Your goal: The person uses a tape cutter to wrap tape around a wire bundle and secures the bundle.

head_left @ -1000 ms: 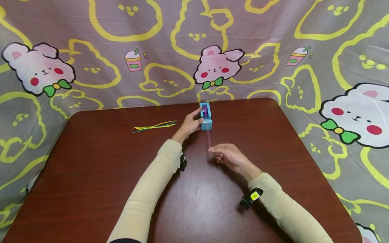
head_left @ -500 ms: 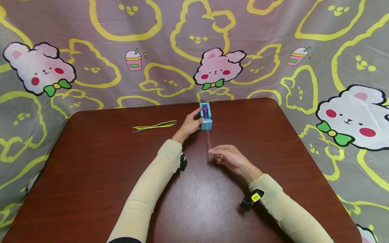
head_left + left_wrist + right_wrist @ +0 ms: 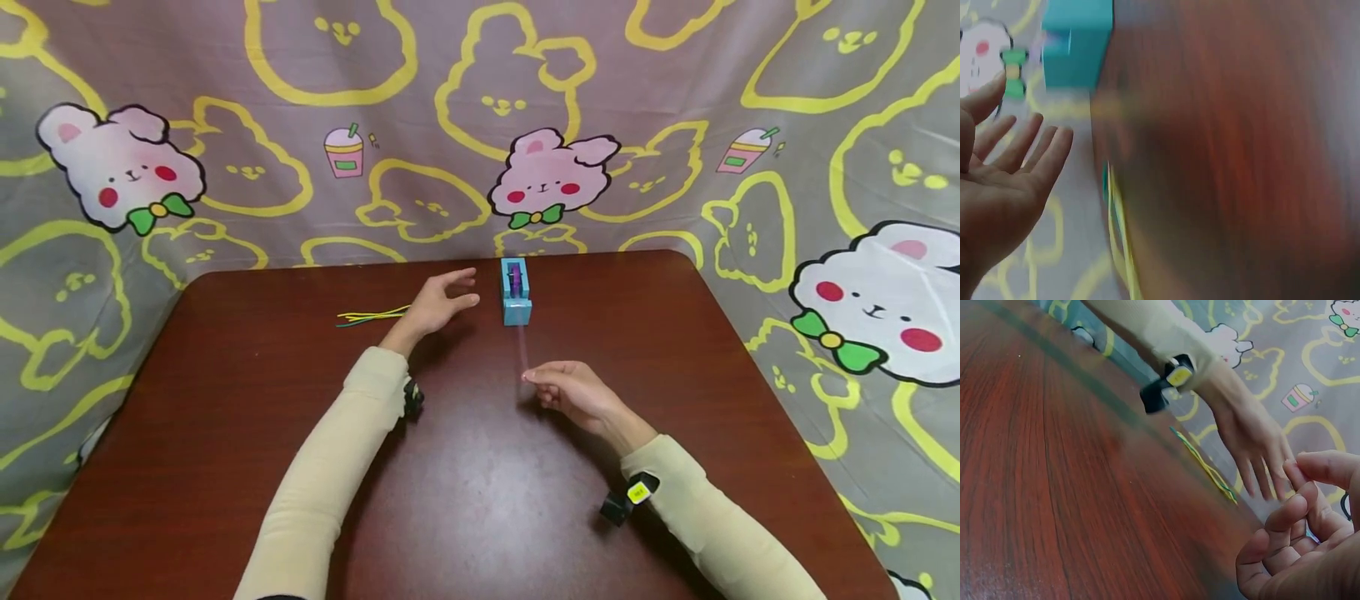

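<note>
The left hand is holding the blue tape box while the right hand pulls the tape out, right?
Not quite. The left hand is open and off the blue tape box, hovering beside it, as the head view shows. The right hand does pinch the pulled-out tape.

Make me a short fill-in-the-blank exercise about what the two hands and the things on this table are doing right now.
1. The right hand pinches the end of a strip of ____ pulled from the blue dispenser.
2. The left hand hovers open, touching ____.
3. The thin coloured strands lie on the ____ table.

Missing words: tape; nothing; brown
</note>
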Demonstrator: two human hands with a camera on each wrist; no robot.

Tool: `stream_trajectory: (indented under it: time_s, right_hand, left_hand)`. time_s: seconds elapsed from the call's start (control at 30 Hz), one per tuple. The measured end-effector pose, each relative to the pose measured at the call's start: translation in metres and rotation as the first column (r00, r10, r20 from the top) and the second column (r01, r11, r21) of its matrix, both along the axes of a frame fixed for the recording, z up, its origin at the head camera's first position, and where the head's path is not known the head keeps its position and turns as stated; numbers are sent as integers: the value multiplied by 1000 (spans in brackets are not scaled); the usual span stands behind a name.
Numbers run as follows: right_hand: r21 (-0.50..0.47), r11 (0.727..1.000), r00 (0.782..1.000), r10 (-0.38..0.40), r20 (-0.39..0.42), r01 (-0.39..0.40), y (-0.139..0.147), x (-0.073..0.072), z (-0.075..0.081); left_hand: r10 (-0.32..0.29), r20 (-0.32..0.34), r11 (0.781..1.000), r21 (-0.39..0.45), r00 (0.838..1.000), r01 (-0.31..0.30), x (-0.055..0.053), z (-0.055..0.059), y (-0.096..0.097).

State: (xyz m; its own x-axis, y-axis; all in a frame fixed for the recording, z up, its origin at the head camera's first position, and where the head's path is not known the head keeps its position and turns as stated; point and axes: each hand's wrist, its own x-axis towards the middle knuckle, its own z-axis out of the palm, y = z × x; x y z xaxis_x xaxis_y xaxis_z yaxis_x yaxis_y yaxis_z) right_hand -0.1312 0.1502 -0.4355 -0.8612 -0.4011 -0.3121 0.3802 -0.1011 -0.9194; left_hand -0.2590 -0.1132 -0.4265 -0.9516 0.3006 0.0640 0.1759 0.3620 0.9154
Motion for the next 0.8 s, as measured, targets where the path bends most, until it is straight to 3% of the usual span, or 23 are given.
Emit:
stream_trajectory:
  time_s: [0.13, 0.3, 0.53, 0.8]
  right_hand:
    - [-2, 1000, 1000, -1, -3, 1, 5, 0, -1]
    - [10, 1000, 1000, 8, -7, -8, 7, 1, -1]
    - [12, 1000, 1000, 7, -3, -7, 6, 3, -1]
    - [-7, 1000, 1000, -20, -4, 20, 7, 5, -5]
  left_hand:
    - [-3, -59, 980, -197, 998, -9, 0, 8, -47]
    - [-15, -22, 936, -351, 1000, 6, 2, 8, -99]
    - [10, -12, 933, -360, 1000, -14, 6, -6, -139]
    - [29, -28, 932, -360, 999, -37, 4, -18, -148]
